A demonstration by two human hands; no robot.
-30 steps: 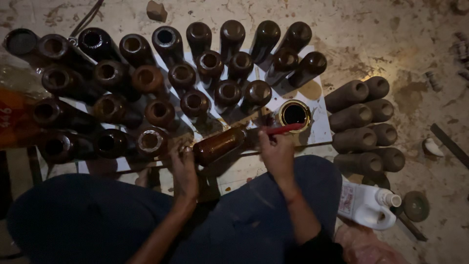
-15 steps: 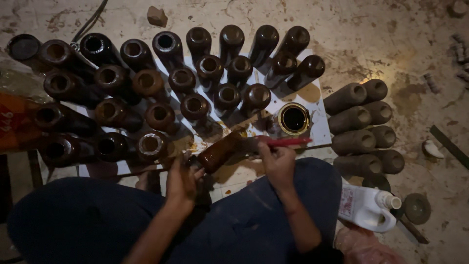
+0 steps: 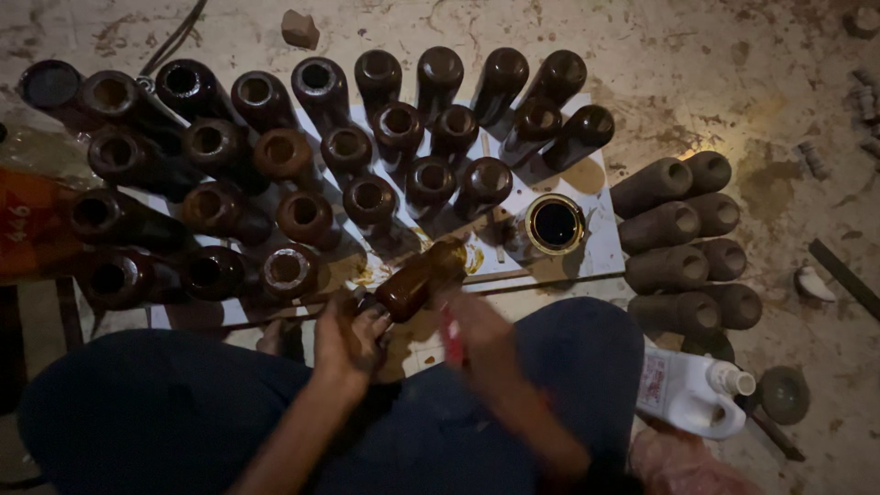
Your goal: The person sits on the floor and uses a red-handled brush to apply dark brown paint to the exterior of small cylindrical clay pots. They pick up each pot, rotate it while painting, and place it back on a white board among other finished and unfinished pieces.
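Observation:
My left hand [image 3: 350,337] grips one end of a glossy brown cylinder [image 3: 420,278] and holds it tilted above the white sheet [image 3: 600,249]. My right hand [image 3: 478,327], blurred by motion, holds a red-handled brush [image 3: 450,335] close beside the cylinder's near side. An open can of dark liquid [image 3: 555,225] stands on the sheet just right of the cylinder. Several dark brown glossy cylinders [image 3: 370,201] stand upright in rows on the sheet ahead of me.
A stack of dull grey-brown cylinders [image 3: 683,236] lies on its side at the right. A white plastic jug [image 3: 689,390] lies by my right knee, a round lid [image 3: 784,393] beside it. An orange package [image 3: 32,225] sits at the left. The floor is stained concrete.
My right hand with the brush has dropped from the can's side toward me, along the cylinder. The cylinder stays tilted in my left hand.

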